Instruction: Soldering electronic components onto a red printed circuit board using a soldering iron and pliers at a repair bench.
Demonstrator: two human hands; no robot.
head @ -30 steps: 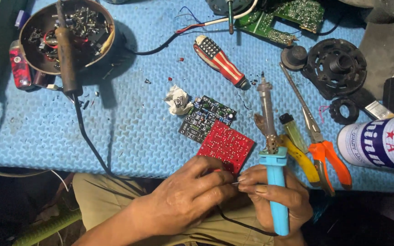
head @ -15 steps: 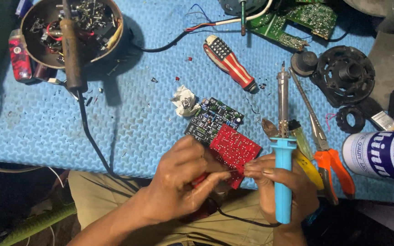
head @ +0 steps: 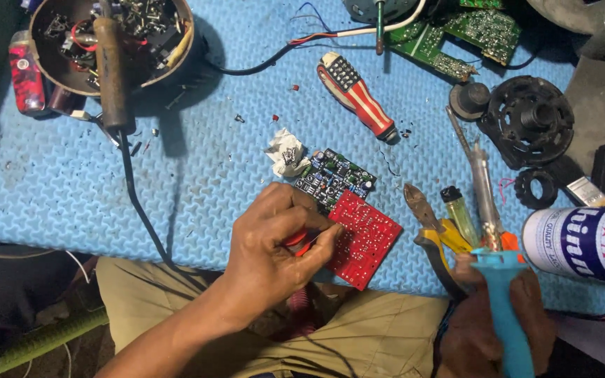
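Observation:
A red circuit board [head: 365, 238] lies on the blue foam mat [head: 197, 182], overlapping a dark populated board [head: 336, 176] behind it. My left hand [head: 274, 245] rests at the red board's left edge, thumb and forefinger pinched on a small red part whose shape I cannot make out. Off to the right, apart from the boards, my right hand [head: 498, 329] grips the blue handle of a soldering iron [head: 502, 294] with its metal tip pointing away from me.
A second, brown-handled soldering iron [head: 112, 66] lies across a bowl of parts [head: 176, 49]. A striped screwdriver [head: 358, 94], yellow-handled cutters [head: 435, 231], a lighter [head: 460, 213], a white can [head: 582, 241], green boards [head: 470, 31] and a black round part [head: 526, 119] surround the boards.
My right hand has carried the blue iron rightward, away from the red board. My left hand has moved up onto the board's left edge, fingers still pinched.

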